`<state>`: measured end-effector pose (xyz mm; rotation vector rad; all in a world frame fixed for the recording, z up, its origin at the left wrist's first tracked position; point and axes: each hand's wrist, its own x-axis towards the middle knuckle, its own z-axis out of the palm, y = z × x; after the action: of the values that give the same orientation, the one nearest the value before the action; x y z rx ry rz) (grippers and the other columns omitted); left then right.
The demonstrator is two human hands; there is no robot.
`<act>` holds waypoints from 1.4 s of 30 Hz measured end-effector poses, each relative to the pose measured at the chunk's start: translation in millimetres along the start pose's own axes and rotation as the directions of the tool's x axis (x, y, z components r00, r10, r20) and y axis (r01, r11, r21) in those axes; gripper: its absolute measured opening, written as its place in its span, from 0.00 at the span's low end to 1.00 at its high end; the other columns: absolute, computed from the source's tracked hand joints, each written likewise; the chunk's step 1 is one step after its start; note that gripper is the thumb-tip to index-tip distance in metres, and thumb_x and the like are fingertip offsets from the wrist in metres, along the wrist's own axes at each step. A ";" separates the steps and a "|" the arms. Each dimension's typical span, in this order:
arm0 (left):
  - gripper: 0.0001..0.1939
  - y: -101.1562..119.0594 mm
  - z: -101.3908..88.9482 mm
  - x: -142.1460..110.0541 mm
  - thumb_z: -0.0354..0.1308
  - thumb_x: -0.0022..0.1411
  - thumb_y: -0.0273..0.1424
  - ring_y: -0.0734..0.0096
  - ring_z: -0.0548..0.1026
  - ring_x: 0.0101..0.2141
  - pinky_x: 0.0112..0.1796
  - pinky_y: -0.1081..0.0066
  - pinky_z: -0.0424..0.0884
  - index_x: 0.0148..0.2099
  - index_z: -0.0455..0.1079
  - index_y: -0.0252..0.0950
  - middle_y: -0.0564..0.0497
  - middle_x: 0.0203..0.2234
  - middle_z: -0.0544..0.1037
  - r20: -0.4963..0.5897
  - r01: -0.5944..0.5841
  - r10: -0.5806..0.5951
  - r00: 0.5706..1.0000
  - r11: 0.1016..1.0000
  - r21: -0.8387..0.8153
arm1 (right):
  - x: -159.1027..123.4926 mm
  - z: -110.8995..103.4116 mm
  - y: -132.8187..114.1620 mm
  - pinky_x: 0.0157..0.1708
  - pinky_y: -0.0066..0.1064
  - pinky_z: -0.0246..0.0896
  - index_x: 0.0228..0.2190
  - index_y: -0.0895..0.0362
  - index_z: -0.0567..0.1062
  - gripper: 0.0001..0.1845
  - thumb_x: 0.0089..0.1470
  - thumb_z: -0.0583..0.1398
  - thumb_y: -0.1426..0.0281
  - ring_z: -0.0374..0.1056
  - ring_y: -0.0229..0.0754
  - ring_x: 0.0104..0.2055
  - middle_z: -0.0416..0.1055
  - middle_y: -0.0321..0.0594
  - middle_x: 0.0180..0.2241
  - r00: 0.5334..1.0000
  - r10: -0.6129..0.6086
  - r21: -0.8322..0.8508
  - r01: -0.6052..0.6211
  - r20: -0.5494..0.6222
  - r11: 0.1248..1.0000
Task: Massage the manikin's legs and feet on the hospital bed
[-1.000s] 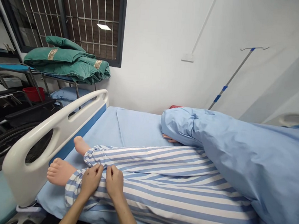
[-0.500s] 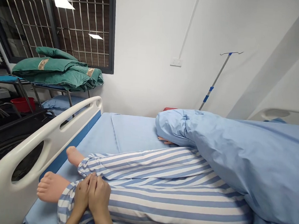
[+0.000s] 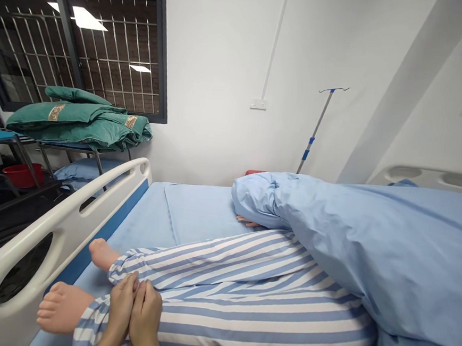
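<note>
Side by side, my left hand (image 3: pixel 122 304) and my right hand (image 3: pixel 146 313) rest on the lower part of the near leg of the blue-and-white striped trousers (image 3: pixel 259 324). Both hands are closed, with fingers curled over the leg's far side, where the fingertips are hidden. The trousers are on a lying figure that looks like a care manikin. Its near foot (image 3: pixel 62 309) sticks out of the cuff left of my hands, and its far foot (image 3: pixel 103 254) lies beyond. A light blue quilt (image 3: pixel 342 230) covers the upper body; some fingers (image 3: pixel 248 222) show under its edge.
A white footboard (image 3: pixel 63 218) with cut-out grips stands at the bed's left end. Light blue sheet (image 3: pixel 196 207) shows beyond the legs. Behind are folded green quilts (image 3: pixel 79 121) on a chair, a red bucket (image 3: pixel 23 175) and an IV pole (image 3: pixel 316 129).
The view has shifted, so the bed and legs sit a little further left and lower. Both hands stay on the near trouser leg, their knuckles now slightly further apart.
</note>
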<state>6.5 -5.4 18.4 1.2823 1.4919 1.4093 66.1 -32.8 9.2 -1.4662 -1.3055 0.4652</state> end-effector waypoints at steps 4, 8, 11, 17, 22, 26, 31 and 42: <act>0.19 -15.9 3.2 -8.5 0.48 0.52 0.46 0.73 0.66 0.21 0.25 0.74 0.64 0.21 0.62 0.37 0.54 0.16 0.69 0.094 -0.220 0.203 0.975 0.950 0.224 | -0.3 -1.4 0.2 0.24 0.28 0.48 0.22 0.55 0.66 0.19 0.60 0.44 0.65 0.65 0.39 0.24 0.70 0.40 0.22 1.000 0.031 0.119 -0.031 0.007 0.992; 0.18 -18.6 2.4 -10.3 0.46 0.53 0.46 0.71 0.68 0.22 0.26 0.73 0.65 0.21 0.62 0.38 0.53 0.17 0.71 0.089 -0.276 0.261 0.961 0.915 0.295 | 2.2 -0.3 2.0 0.23 0.27 0.49 0.21 0.56 0.66 0.18 0.59 0.46 0.65 0.64 0.38 0.23 0.70 0.39 0.21 0.999 0.035 0.138 -0.034 -0.002 0.990; 0.18 -19.2 1.9 -9.2 0.45 0.53 0.45 0.70 0.68 0.22 0.27 0.72 0.65 0.22 0.63 0.38 0.52 0.18 0.73 0.073 -0.248 0.237 0.969 0.917 0.313 | 6.7 -7.9 -1.8 0.22 0.27 0.47 0.20 0.56 0.66 0.19 0.59 0.46 0.67 0.64 0.38 0.22 0.70 0.39 0.20 1.000 0.023 0.074 -0.023 0.004 0.997; 0.14 -22.4 5.3 -11.0 0.48 0.52 0.41 0.71 0.66 0.21 0.24 0.73 0.63 0.22 0.61 0.38 0.54 0.17 0.70 0.127 -0.279 0.248 0.960 0.873 0.399 | 12.6 -44.0 -13.1 0.22 0.29 0.42 0.21 0.55 0.69 0.18 0.58 0.46 0.69 0.66 0.40 0.23 0.71 0.39 0.20 0.977 -0.186 -0.237 0.206 0.107 0.949; 0.18 -19.5 10.0 -13.9 0.45 0.55 0.43 0.76 0.59 0.18 0.21 0.76 0.56 0.18 0.52 0.38 0.58 0.11 0.59 0.095 -0.169 0.141 0.985 0.871 0.462 | 8.7 -45.0 1.8 0.22 0.30 0.40 0.22 0.56 0.69 0.19 0.59 0.45 0.70 0.67 0.40 0.23 0.72 0.39 0.21 0.980 -0.145 -0.315 0.182 0.137 0.932; 0.17 -18.1 12.1 -13.9 0.46 0.53 0.42 0.76 0.58 0.19 0.23 0.76 0.55 0.19 0.55 0.37 0.58 0.12 0.60 0.134 -0.169 0.121 0.984 0.877 0.450 | 8.1 -39.6 10.4 0.22 0.30 0.39 0.22 0.55 0.69 0.20 0.60 0.45 0.68 0.67 0.40 0.24 0.72 0.39 0.22 0.988 -0.106 -0.288 0.134 0.111 0.948; 0.20 4.1 16.8 -13.8 0.50 0.51 0.45 0.77 0.56 0.20 0.23 0.76 0.57 0.18 0.53 0.37 0.58 0.13 0.56 0.061 -0.085 0.071 0.996 0.963 0.254 | 11.6 -40.2 15.8 0.22 0.30 0.41 0.20 0.55 0.68 0.22 0.60 0.44 0.67 0.66 0.40 0.24 0.71 0.39 0.20 0.995 -0.067 -0.142 0.076 0.070 0.987; 0.17 -4.2 44.2 -31.2 0.47 0.53 0.44 0.75 0.61 0.19 0.23 0.75 0.59 0.21 0.60 0.37 0.56 0.14 0.65 0.076 -0.172 0.158 0.985 0.954 0.244 | 14.3 -45.0 23.4 0.22 0.27 0.47 0.20 0.55 0.64 0.21 0.60 0.44 0.64 0.61 0.37 0.21 0.65 0.35 0.18 0.999 0.050 0.202 -0.049 -0.004 0.978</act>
<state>55.6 -22.6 3.2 1.6215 1.5935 1.3061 118.7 -36.2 9.8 -1.3313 -1.1804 0.6056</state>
